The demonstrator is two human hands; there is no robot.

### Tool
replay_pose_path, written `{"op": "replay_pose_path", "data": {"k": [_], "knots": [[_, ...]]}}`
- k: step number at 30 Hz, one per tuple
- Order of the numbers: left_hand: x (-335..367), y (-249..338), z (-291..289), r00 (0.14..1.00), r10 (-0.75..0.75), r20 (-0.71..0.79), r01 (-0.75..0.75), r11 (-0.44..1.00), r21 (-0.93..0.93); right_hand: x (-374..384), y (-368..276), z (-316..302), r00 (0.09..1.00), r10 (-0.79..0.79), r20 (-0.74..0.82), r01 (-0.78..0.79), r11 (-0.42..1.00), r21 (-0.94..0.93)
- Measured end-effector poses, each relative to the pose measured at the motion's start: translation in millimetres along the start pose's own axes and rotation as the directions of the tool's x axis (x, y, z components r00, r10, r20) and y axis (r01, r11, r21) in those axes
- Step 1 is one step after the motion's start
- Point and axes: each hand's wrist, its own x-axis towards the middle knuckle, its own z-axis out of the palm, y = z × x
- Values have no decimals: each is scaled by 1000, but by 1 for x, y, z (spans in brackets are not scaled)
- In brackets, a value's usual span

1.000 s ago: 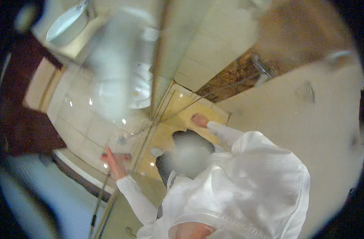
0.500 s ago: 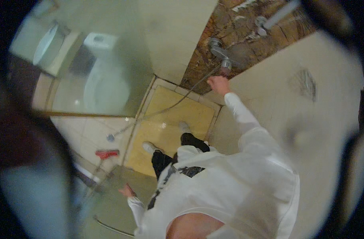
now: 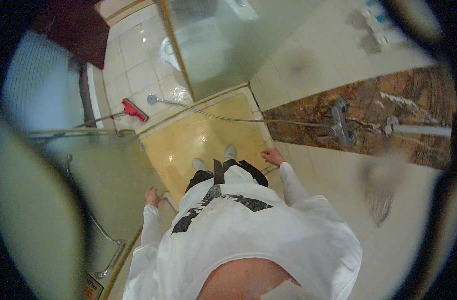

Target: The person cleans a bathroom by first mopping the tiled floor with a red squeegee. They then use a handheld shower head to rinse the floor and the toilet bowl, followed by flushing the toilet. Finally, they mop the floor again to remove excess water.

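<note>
My left hand (image 3: 152,196) hangs beside my left hip, close to the frosted glass panel, fingers slightly bent and nothing visible in them. My right hand (image 3: 274,157) is held out low in front of my right side, over the edge of the yellow shower floor (image 3: 178,145); its fingers are loosely curled with no object to be seen. A chrome mixer tap (image 3: 341,122) is mounted on the brown marble panel to the right, apart from that hand. From it a metal hose (image 3: 223,118) crosses the shower floor to a shower head (image 3: 152,99) lying on the pale tiles.
A red floor squeegee (image 3: 134,110) lies near the shower head. Glass panels (image 3: 113,175) stand left and ahead, one with a curved metal handle (image 3: 101,230). Behind glass is a white toilet (image 3: 203,45). A raised sill (image 3: 208,104) borders the shower floor. Bottles (image 3: 378,22) stand upper right.
My right hand has drawn back from beside the mixer tap toward my body. The view has turned, so the tap now appears farther right. The shower head still lies on the tiles.
</note>
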Motion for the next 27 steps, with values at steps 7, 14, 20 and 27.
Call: {"op": "replay_pose_path", "data": {"k": [7,14,20,27], "knots": [[21,-68,-17,997,4,82,16,972,-236,47,-35,-1,996,-67,63,67,998,6],[0,-42,4,996,-45,74,68,937,-343,82,-76,2,996,19,89,-35,983,183],[-22,-18,11,993,-59,102,96,908,-408,67,-111,4,988,85,125,-96,992,84],[-13,-25,1,997,5,80,26,923,-385,62,-94,3,977,131,166,-155,978,141]]}}
